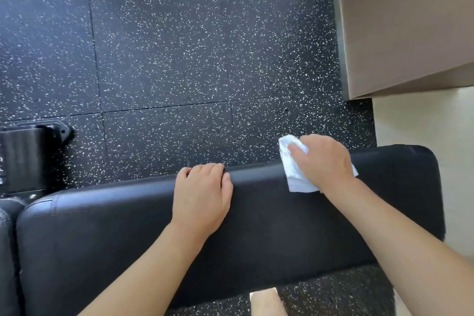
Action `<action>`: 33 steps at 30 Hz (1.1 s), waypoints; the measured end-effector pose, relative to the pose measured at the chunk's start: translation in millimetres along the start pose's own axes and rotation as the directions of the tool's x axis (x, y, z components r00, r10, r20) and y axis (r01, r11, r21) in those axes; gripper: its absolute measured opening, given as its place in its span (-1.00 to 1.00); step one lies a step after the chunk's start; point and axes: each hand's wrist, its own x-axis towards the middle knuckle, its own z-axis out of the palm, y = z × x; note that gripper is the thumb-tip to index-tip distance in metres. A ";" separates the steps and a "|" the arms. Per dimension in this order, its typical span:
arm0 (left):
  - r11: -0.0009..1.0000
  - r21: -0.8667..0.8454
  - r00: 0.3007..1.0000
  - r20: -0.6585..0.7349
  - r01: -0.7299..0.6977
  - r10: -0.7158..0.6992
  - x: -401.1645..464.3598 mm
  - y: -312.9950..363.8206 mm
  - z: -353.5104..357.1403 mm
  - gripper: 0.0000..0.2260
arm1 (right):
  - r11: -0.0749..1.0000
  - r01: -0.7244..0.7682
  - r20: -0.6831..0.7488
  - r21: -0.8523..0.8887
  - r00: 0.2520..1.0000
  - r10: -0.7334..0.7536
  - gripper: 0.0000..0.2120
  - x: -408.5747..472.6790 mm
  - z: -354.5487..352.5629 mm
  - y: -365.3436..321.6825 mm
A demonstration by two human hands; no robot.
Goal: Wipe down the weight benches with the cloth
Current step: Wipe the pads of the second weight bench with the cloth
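The right hand is gripping the white cloth against the far edge of the black bench pad, while the left hand is lying beside it, fingers curled over that edge.

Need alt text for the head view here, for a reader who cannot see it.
Seen from above, a person's right hand presses a white cloth against the far edge of a black padded weight bench, while the left hand rests on that edge, fingers curled over it. Beyond lies speckled black rubber flooring.
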 end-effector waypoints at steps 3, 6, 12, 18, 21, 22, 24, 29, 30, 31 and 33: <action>1.000 -0.001 0.999 0.031 0.022 -0.022 10.7 25.3 5.4 -0.62 | 0.998 -0.006 -0.022 -0.067 1.000 0.004 -0.65 1.8 -0.1 -9.0; 0.999 -0.022 0.998 0.054 0.026 -0.024 18.5 45.1 8.4 -0.65 | 0.996 0.083 -0.030 -0.023 0.996 -0.083 -0.71 -8.2 6.0 -48.0; 0.999 -0.034 0.998 0.055 0.005 -0.003 27.5 75.7 14.9 -0.70 | 0.981 0.174 -0.047 0.091 0.984 -0.170 -0.68 -6.9 4.2 -8.9; 0.997 -0.035 0.997 0.042 -0.071 0.072 45.8 142.0 35.5 -0.70 | 0.999 -0.022 -0.120 -0.049 0.993 0.016 -0.66 17.2 -19.1 133.8; 0.993 -0.057 0.994 0.034 -0.105 0.108 57.3 172.1 47.9 -0.74 | 0.997 -0.053 -0.163 -0.060 0.986 0.043 -0.69 18.6 -23.2 150.1; 0.992 -0.061 0.993 0.030 -0.108 0.110 59.5 178.8 50.5 -0.73 | 0.996 -0.060 -0.174 -0.071 0.984 0.047 -0.69 17.5 -22.8 143.3; 0.994 -0.036 0.994 0.017 -0.105 0.106 62.6 186.0 55.3 -0.73 | 0.997 -0.014 -0.200 -0.071 0.980 -0.001 -0.69 10.9 -20.0 121.5; 0.997 0.029 0.996 0.062 -0.067 0.065 62.1 188.2 59.4 -0.62 | 0.980 0.196 -0.338 0.032 0.925 -0.174 -0.72 -4.5 -7.1 99.0; 0.997 0.034 0.996 0.051 -0.074 0.072 60.9 189.9 57.5 -0.61 | 0.980 0.200 -0.356 0.017 0.917 -0.181 -0.71 -3.3 -8.6 111.3; 0.996 0.042 0.996 0.038 -0.083 0.082 60.2 191.7 56.3 -0.60 | 0.984 0.177 -0.370 0.008 0.915 -0.162 -0.70 -1.4 -11.0 128.7; 0.995 0.060 0.996 0.036 -0.082 0.080 59.6 194.1 56.6 -0.58 | 0.998 0.067 -0.428 0.022 0.902 -0.052 -0.70 5.2 -14.1 176.2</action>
